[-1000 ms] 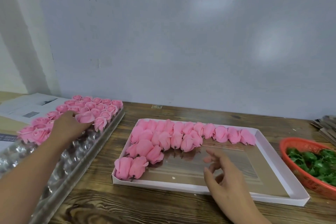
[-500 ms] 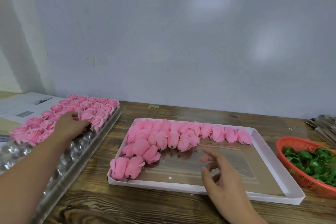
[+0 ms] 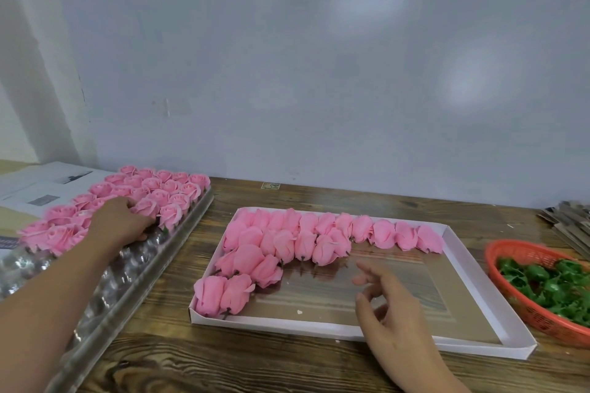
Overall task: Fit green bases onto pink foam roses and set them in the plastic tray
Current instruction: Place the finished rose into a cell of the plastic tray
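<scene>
Head view. Left hand [image 3: 119,222] reaches into the clear blister tray [image 3: 134,268], its fingers curled among upright foam roses [image 3: 150,195], presumably seating one; whether it pinches a rose cannot be told. Right hand [image 3: 391,306] hovers empty, fingers loosely spread, over the white cardboard box [image 3: 479,349] where unfitted roses [image 3: 287,242] lie sideways. Serrated green bases [image 3: 549,284] fill an orange mesh basket [image 3: 526,316] on the wood-grain desk [image 3: 271,367].

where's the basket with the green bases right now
In the head view the orange basket sits at the far right of the wooden table, just right of the white box of roses and in front of a stack of flat sheets.
</scene>
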